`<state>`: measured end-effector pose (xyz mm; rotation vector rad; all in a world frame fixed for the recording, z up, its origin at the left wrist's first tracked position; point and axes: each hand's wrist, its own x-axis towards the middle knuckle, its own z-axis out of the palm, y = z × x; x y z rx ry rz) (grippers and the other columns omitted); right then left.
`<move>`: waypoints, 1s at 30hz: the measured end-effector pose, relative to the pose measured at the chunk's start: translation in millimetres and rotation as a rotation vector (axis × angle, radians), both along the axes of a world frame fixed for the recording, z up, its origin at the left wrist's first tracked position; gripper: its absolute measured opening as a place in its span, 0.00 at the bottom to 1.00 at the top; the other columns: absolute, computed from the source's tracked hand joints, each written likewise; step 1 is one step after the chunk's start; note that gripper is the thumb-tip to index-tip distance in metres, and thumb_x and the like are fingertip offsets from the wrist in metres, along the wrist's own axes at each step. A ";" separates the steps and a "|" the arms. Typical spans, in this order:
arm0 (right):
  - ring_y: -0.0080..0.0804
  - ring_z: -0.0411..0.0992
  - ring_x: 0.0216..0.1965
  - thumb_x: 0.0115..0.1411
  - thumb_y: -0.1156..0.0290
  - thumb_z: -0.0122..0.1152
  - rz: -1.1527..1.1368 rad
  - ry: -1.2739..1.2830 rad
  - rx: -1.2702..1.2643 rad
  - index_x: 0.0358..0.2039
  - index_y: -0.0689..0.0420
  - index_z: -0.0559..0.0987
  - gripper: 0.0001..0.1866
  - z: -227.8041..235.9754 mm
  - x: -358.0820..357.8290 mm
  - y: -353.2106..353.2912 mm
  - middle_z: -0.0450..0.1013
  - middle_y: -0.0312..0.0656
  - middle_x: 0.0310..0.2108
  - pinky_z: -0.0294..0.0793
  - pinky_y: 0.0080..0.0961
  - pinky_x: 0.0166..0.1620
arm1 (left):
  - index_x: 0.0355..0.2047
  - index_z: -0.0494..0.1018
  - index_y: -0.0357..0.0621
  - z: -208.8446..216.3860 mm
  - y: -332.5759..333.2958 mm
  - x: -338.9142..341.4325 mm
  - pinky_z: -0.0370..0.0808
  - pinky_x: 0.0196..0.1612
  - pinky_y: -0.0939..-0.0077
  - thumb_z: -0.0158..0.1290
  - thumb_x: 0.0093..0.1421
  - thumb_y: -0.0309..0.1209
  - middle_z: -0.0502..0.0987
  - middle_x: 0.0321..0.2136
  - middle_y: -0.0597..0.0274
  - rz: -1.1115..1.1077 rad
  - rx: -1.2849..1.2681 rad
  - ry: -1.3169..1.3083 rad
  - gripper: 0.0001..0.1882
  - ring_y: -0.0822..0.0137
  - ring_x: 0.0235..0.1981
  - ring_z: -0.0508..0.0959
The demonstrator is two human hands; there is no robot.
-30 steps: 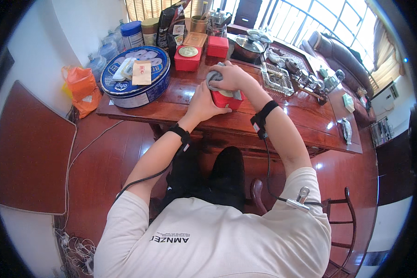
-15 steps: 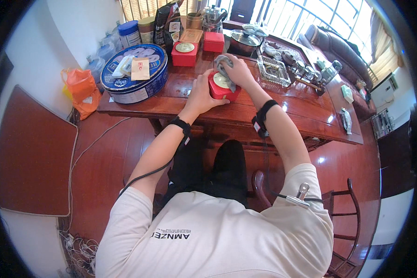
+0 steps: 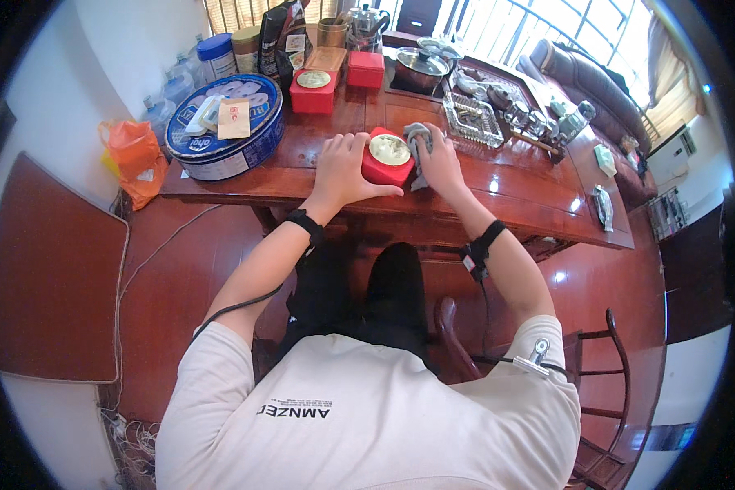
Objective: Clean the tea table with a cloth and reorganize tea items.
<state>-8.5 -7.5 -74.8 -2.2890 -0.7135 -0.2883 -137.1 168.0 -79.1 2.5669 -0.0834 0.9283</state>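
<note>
A red box with a round pale-gold lid disc stands near the front edge of the dark red wooden table. My left hand braces it from the left, thumb stretched along its near side and fingers at its far left. In my right hand is a bunched grey cloth, pressed against the box's right side. The fingers are closed over the cloth, and part of it hangs down to the tabletop.
Behind stand another red box with a gold disc and a plain red box. A large blue round tin is at left. Toward the right are a glass tray, a lidded pot and several glass vessels. A wooden chair stands at right.
My right hand has moved the cloth off the lid to the box's right side. The left hand's fingers have spread slightly. The whole view has shifted a little.
</note>
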 end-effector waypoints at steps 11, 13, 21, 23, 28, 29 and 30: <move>0.64 0.70 0.47 0.65 0.56 0.46 0.062 0.067 -0.074 0.52 0.59 0.69 0.22 -0.7 18.0 7.2 0.70 0.68 0.43 0.70 0.50 0.51 | 0.57 0.68 0.47 -6.9 3.4 13.7 0.71 0.55 0.56 0.72 0.38 0.50 0.65 0.56 0.45 -0.248 -0.162 -0.061 0.46 0.44 0.54 0.71; 0.64 0.70 0.46 0.65 0.56 0.45 0.002 0.145 -0.103 0.50 0.61 0.70 0.22 7.3 0.2 4.5 0.71 0.67 0.43 0.70 0.50 0.51 | 0.56 0.67 0.47 -5.6 1.5 13.1 0.72 0.55 0.56 0.72 0.37 0.49 0.65 0.56 0.47 -0.238 -0.162 -0.065 0.46 0.45 0.54 0.71; 0.64 0.72 0.46 0.65 0.53 0.41 0.067 0.365 -0.336 0.46 0.65 0.73 0.26 45.7 -49.8 -18.9 0.74 0.66 0.41 0.70 0.50 0.52 | 0.56 0.67 0.47 -3.5 2.6 9.4 0.72 0.54 0.56 0.72 0.37 0.48 0.66 0.55 0.49 -0.205 -0.135 -0.062 0.46 0.45 0.53 0.72; 0.63 0.72 0.46 0.65 0.53 0.41 0.103 0.350 -0.335 0.45 0.66 0.74 0.27 42.5 -42.8 -18.3 0.74 0.65 0.41 0.70 0.50 0.52 | 0.56 0.67 0.46 -3.6 4.8 9.8 0.72 0.54 0.56 0.72 0.37 0.49 0.66 0.55 0.49 -0.209 -0.101 -0.089 0.46 0.46 0.53 0.72; 0.62 0.73 0.46 0.64 0.50 0.41 -0.066 0.187 -0.265 0.47 0.65 0.74 0.29 29.7 -2.1 12.8 0.74 0.65 0.41 0.71 0.49 0.51 | 0.56 0.67 0.46 0.6 0.6 11.3 0.72 0.54 0.56 0.72 0.37 0.50 0.67 0.54 0.49 -0.204 -0.085 -0.084 0.46 0.46 0.53 0.73; 0.62 0.73 0.46 0.64 0.50 0.41 -0.068 0.189 -0.259 0.47 0.65 0.74 0.29 26.9 4.5 16.8 0.74 0.65 0.41 0.71 0.49 0.51 | 0.56 0.67 0.46 -0.2 -0.2 12.5 0.72 0.54 0.56 0.71 0.38 0.50 0.67 0.54 0.50 -0.205 -0.089 -0.085 0.46 0.46 0.53 0.73; 0.61 0.73 0.46 0.64 0.50 0.41 -0.073 0.184 -0.243 0.47 0.65 0.74 0.29 27.2 8.9 22.6 0.75 0.65 0.41 0.71 0.49 0.51 | 0.56 0.67 0.46 -0.2 -1.1 12.3 0.72 0.54 0.56 0.71 0.38 0.50 0.67 0.54 0.50 -0.203 -0.083 -0.084 0.46 0.46 0.53 0.73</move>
